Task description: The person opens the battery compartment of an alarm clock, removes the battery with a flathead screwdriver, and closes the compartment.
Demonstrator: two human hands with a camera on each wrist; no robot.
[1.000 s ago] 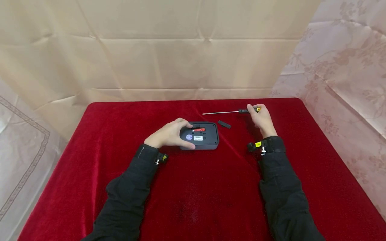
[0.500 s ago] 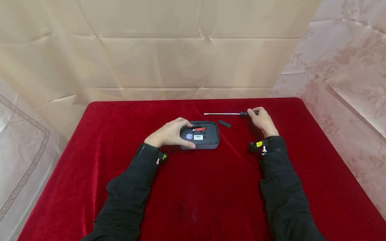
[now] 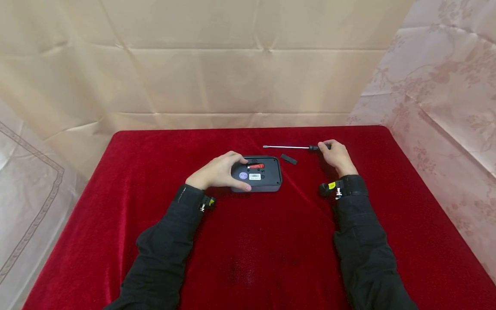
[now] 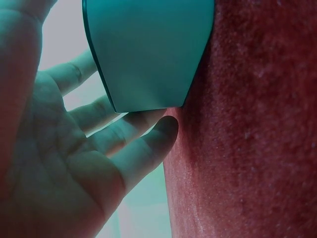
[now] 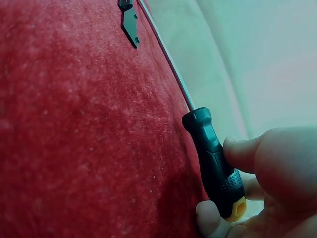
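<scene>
A dark grey box-shaped device (image 3: 257,174) lies underside up on the red cloth, with a red battery (image 3: 255,166) in its open bay and stickers beside it. My left hand (image 3: 217,172) grips its left end, thumb at the near edge and fingers over the top; in the left wrist view the device (image 4: 148,49) sits against my fingers (image 4: 143,144). My right hand (image 3: 335,154) pinches the black and yellow handle of a long screwdriver (image 3: 296,147) lying low over the cloth. The right wrist view shows the screwdriver (image 5: 213,158) handle between thumb and fingers.
A small black cover piece (image 3: 288,159) lies on the cloth between the device and the screwdriver, also visible as the cover piece (image 5: 130,22) in the right wrist view. The red table (image 3: 248,241) ends at beige draped cloth walls behind and at both sides.
My right hand has lowered and drawn slightly nearer with the screwdriver, whose shaft now lies flatter and closer to the cloth. The left hand and the device have not moved.
</scene>
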